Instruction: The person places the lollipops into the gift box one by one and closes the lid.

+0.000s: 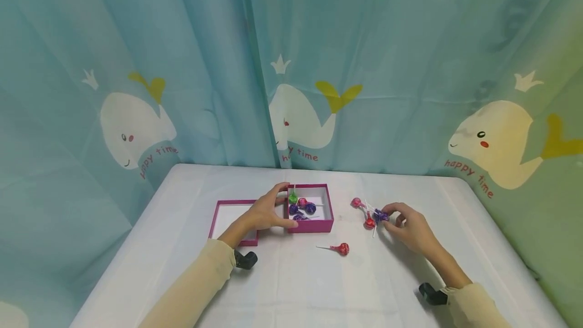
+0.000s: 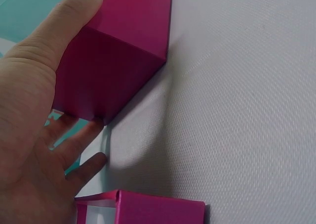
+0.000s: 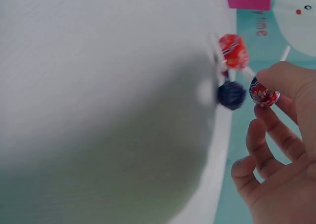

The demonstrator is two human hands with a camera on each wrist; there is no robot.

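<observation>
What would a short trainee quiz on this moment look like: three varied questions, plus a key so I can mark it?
1. Open: What does the right hand pinch?
2. True or false: The left hand grips the pink box, which has a green lollipop inside.
3. Fill in: In the head view, the shallow pink-edged tray lies to the ____ of the box.

Key:
1. A wrapped lollipop, seen best in the right wrist view.
2. True.
3. Left.

The box is magenta, the lone lollipop red, the teal curtain whale-patterned.
</observation>
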